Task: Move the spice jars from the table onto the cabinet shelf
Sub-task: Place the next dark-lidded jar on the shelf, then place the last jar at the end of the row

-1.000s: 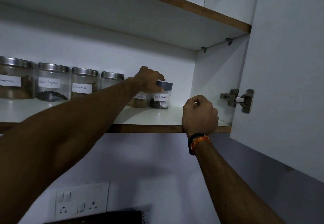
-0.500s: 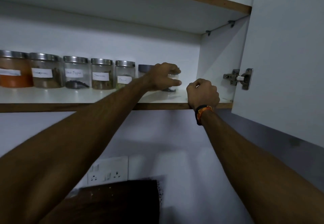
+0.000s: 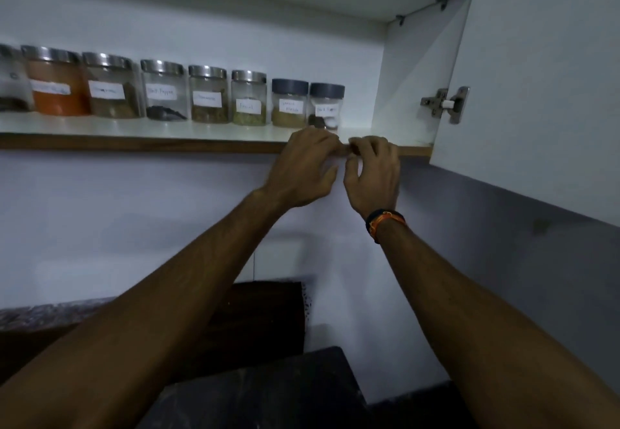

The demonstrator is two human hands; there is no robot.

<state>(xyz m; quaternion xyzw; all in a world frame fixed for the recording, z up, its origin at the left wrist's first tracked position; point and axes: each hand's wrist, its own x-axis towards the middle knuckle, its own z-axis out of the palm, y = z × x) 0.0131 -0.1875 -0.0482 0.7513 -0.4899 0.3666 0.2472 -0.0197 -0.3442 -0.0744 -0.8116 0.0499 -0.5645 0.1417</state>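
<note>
Eight spice jars (image 3: 208,95) stand upright in a row on the cabinet shelf (image 3: 134,144). The left hand (image 3: 303,168) and right hand (image 3: 372,173), both loosely curled and holding nothing, hang close together just below the shelf's front edge, under the rightmost dark-lidded jar (image 3: 326,105), with the left slightly nearer it.

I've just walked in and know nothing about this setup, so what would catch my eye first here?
A row of labelled spice jars lines the white cabinet shelf, the bright orange jar standing out at the left. In front of the shelf's right end, the left hand and right hand hang close together, holding nothing. The cabinet door stands open at the right.
</note>
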